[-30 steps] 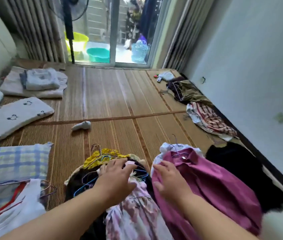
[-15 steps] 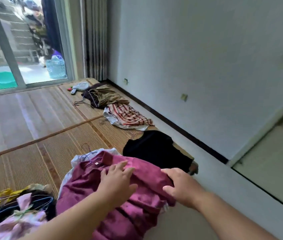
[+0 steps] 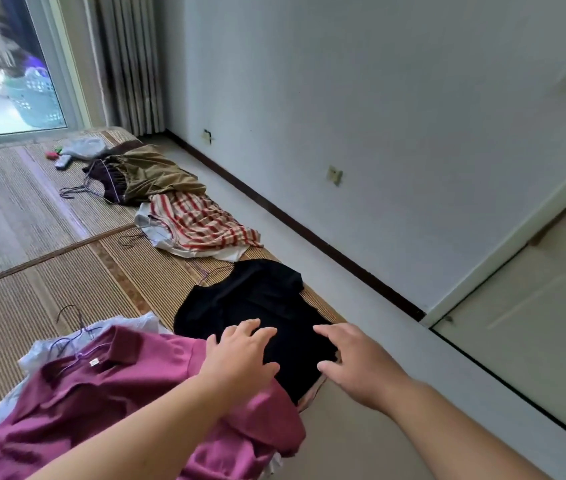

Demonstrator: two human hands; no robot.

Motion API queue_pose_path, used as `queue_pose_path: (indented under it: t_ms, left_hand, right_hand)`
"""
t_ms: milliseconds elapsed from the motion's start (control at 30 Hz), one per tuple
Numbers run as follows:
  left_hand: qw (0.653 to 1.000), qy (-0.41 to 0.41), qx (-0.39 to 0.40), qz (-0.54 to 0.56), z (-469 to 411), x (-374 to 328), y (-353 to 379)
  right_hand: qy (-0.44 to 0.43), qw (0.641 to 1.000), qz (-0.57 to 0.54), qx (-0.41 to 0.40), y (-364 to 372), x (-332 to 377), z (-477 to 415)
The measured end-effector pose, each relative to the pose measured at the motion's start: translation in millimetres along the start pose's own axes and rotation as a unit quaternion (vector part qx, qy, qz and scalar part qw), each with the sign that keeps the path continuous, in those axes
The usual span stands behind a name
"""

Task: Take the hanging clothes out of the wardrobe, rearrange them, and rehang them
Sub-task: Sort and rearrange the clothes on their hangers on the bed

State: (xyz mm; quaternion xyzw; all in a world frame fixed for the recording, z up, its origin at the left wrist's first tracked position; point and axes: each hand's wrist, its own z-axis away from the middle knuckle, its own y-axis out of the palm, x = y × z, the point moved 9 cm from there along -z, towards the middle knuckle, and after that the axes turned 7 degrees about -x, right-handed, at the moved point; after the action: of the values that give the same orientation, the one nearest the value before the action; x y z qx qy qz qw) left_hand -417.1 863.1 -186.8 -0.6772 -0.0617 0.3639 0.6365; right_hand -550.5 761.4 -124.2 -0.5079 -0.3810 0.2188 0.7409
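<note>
Clothes lie in a row along the right edge of a woven mat (image 3: pixel 32 306), on hangers, beside a strip of pale floor and a white wall (image 3: pixel 378 116). Nearest is a magenta shirt (image 3: pixel 118 393) with a collar, lying on top of a white garment (image 3: pixel 136 322). Just beyond it lies a black top (image 3: pixel 257 299), then a red-striped garment (image 3: pixel 201 223), and farthest an olive garment (image 3: pixel 156 174) with thin wire hangers (image 3: pixel 73 192) to its left. The left hand (image 3: pixel 240 355) is open, fingers spread over the near edge of the black top where it meets the magenta shirt. The right hand (image 3: pixel 354 362) is also open with spread fingers, at the near right corner of the black top; whether it touches the cloth cannot be told. A door (image 3: pixel 534 306) stands at the right, and a curtain (image 3: pixel 129 64) and a glass door with a basket (image 3: pixel 35 98) behind it at the far left.
</note>
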Motion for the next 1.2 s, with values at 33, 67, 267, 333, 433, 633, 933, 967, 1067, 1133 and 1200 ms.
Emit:
queue_pose_path:
  t_ms: [33,67,267,333,433,633,933,967,1067,1133,1200]
  left_hand:
    - [1.0,-0.002,0.0,0.002,-20,1,0]
    - [1.0,-0.007,-0.001,0.007,-46,3,0]
    - [0.999,-0.037,0.013,0.01,-150,13,-5]
    - [0.999,-0.046,0.014,0.006,-173,17,-5]
    - [0.997,-0.074,0.017,0.007,-197,27,-1]
    - [0.985,-0.175,0.006,0.013,-234,60,12]
    - [0.915,-0.403,-0.015,0.006,-288,118,71]
    - [0.904,-0.427,-0.015,0.015,-294,124,84]
    - [0.882,-0.471,0.007,0.032,-303,139,123]
    - [0.873,-0.488,0.016,0.023,-303,156,148]
    - [0.87,-0.493,0.025,0.008,-301,178,169]
  right_hand:
    - [0.003,1.0,-0.002,-0.005,-7,-8,-19]
    - [0.003,1.0,-0.001,-0.004,-13,-17,-41]
    - [-0.005,0.999,0.016,0.027,-37,-46,-150]
    - [-0.017,0.999,0.02,0.03,-42,-49,-184]
    - [-0.044,0.997,0.031,0.056,-41,-47,-224]
    - [-0.118,0.985,0.051,0.116,-28,-54,-313]
    - [-0.257,0.933,0.085,0.239,46,-84,-464]
    - [-0.268,0.925,0.097,0.25,60,-90,-479]
    - [-0.284,0.915,0.118,0.259,99,-100,-515]
    - [-0.294,0.91,0.12,0.266,132,-104,-529]
    - [-0.295,0.91,0.111,0.269,164,-106,-542]
